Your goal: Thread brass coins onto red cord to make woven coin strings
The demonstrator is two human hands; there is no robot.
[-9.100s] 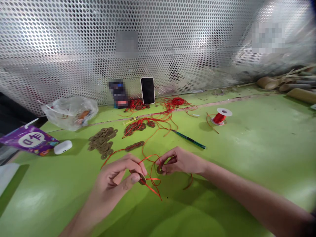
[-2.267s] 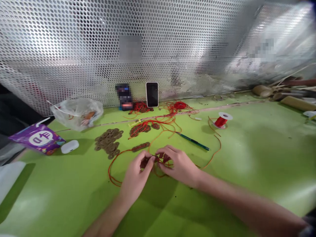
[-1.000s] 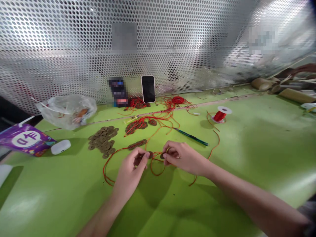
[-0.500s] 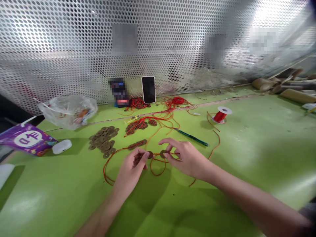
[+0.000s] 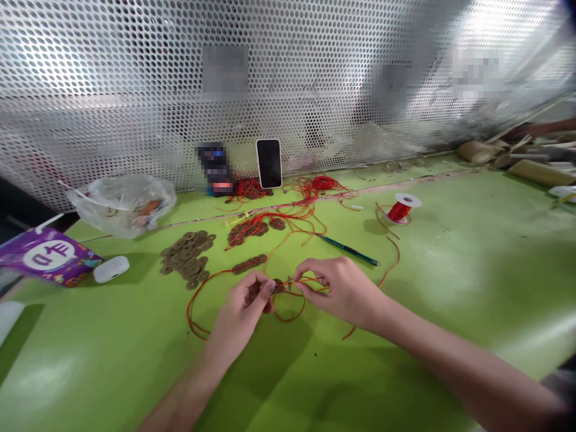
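My left hand [image 5: 246,301] pinches a dark round coin [image 5: 279,286] between thumb and forefinger, above the green table. Just right of it, another coin [image 5: 290,283] sits nearly edge-on on the red cord. My right hand [image 5: 338,289] is closed on the red cord [image 5: 308,279], its fingertips beside that second coin. A loop of cord [image 5: 290,320] hangs below both hands. Behind my left hand lies a joined row of coins [image 5: 249,263], with cord running from it in a wide curve to the left.
Loose coins [image 5: 186,257] lie left of centre. Corded coins [image 5: 247,231], a green pen [image 5: 348,249] and a red spool [image 5: 400,210] stand farther back. A phone [image 5: 269,163] leans on the perforated panel. At far right, a person's arm [image 5: 551,128] shows near tubes.
My right fingers have let go of the second coin and now hold cord beside it. That coin has turned edge-on. A person's arm has appeared at the far right.
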